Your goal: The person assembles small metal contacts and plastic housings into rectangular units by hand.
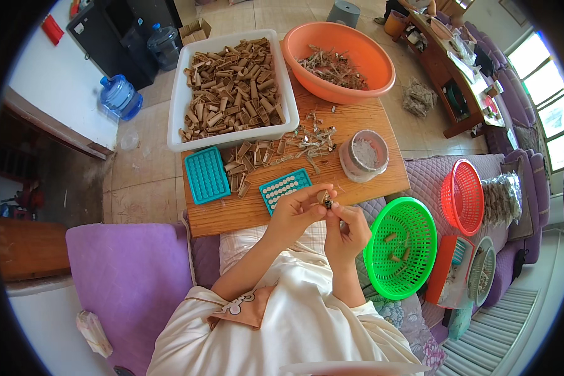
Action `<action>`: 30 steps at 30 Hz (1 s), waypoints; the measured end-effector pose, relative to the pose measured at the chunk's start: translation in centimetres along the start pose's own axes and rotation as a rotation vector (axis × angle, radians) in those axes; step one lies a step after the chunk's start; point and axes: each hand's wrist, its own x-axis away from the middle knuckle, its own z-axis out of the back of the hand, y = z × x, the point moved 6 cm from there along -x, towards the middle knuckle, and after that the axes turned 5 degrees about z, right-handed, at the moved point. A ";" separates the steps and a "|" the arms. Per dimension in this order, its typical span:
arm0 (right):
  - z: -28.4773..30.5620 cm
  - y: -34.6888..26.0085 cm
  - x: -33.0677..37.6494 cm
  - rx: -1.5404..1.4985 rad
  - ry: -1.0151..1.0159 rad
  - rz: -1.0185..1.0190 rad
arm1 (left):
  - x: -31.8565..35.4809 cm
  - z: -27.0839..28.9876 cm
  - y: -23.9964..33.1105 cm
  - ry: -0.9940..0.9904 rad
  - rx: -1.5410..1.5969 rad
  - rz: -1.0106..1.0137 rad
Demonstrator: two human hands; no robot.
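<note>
Over the table's near edge, my left hand (292, 216) pinches a small brown casing (322, 196) between thumb and fingertips. My right hand (348, 235) meets it there, its fingertips closed on a small dark, shiny part (328, 203) at the casing's end. Fingers partly cover both pieces. Just beyond my left hand lies a teal tray (299, 177) with rows of small white discs. A second teal tray (205, 174), with rows of round hollows, sits farther left. Loose brown casings (249, 158) and a heap of thin silvery strips (313, 141) are spread between the trays and the large tub.
A white tub (177, 119) full of brown casings and an orange basin (376, 84) of strips stand at the table's far side. A small bucket (356, 168) of whitish pieces is at its right. Green (371, 250) and red (450, 188) baskets rest on the sofa.
</note>
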 end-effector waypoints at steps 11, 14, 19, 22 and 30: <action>-1.3 -0.1 1.4 0.008 -0.119 0.011 | 1.6 0.3 -0.9 0.190 0.063 0.123; -1.9 0.1 2.0 0.031 -0.160 0.006 | 1.9 0.7 -1.2 0.231 0.013 0.109; -2.2 0.7 2.6 0.030 -0.158 -0.010 | 1.8 1.3 -2.5 0.239 0.058 0.144; -1.8 1.2 2.7 0.096 -0.171 -0.041 | 1.9 1.5 -3.2 0.196 0.087 0.157; -2.9 4.6 4.6 -0.240 -0.111 -0.317 | 2.0 3.3 -4.0 0.316 0.172 0.157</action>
